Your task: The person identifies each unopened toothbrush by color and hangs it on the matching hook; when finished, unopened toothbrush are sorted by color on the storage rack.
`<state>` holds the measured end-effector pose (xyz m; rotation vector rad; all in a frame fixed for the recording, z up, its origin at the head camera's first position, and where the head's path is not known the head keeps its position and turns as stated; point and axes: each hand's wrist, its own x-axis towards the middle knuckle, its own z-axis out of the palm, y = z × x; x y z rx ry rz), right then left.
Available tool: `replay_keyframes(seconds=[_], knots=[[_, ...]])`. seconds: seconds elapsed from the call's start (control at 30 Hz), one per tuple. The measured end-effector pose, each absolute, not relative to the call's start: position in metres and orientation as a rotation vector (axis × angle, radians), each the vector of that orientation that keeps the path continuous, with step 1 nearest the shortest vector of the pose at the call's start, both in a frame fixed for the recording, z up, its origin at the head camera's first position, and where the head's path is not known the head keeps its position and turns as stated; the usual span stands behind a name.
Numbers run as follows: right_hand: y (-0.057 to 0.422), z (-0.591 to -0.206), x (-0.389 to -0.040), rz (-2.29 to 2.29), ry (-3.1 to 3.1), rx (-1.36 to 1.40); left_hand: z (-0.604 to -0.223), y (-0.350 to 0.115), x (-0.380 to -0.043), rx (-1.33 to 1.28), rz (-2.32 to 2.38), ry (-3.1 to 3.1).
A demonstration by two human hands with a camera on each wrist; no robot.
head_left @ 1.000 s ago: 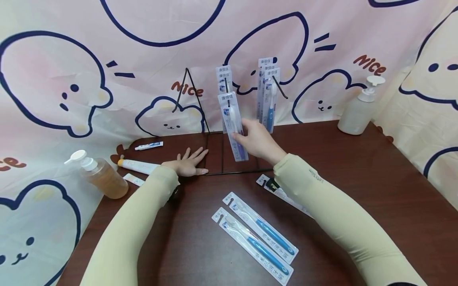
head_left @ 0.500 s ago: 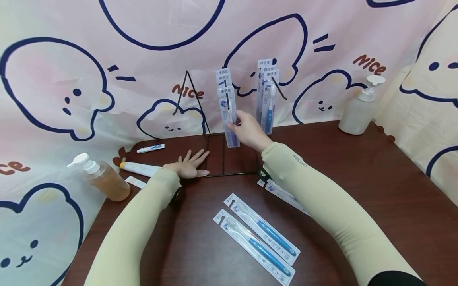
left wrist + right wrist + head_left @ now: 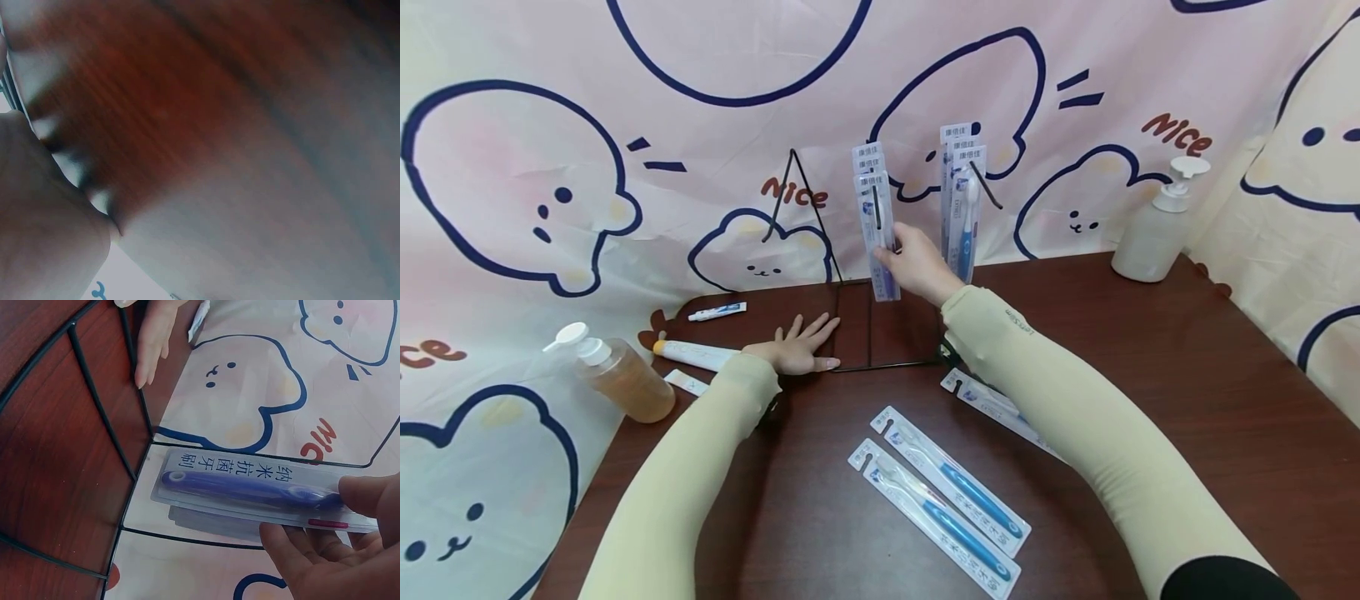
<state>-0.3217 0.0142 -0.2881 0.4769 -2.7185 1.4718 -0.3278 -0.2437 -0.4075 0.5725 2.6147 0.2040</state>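
Observation:
My right hand [image 3: 921,262] pinches the edge of a packaged toothbrush [image 3: 880,271] with a purple handle, thumb on the front and fingers behind. The pack hangs upright on the middle hook of a black wire rack [image 3: 895,364], in front of other packs [image 3: 865,151]. In the right wrist view the purple handle [image 3: 231,489] shows through clear plastic. My left hand [image 3: 793,348] rests on the table with fingers spread, at the left side of the rack's base. Several toothbrush packs [image 3: 967,217] hang on the right hook; the left hook [image 3: 769,225] is bare.
Two blue toothbrush packs [image 3: 951,483] lie on the table; another pack [image 3: 992,408] is partly under my right forearm. At left are an amber pump bottle [image 3: 632,387], a large tube [image 3: 696,354] and a small tube [image 3: 717,312]. A pale pump bottle [image 3: 1150,237] stands back right.
My right hand has moved up and back, sliding the purple toothbrush pack along the middle hook toward the packs behind. My left hand has stayed in place.

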Motion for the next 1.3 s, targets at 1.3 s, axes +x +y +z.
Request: replay_keyframes(seconds=[1.3], knots=[[0.131, -0.371, -0.185, 0.441, -2.915, 0.765, -0.407, -0.247, -0.33, 0.609, 0.245, 2.6]])
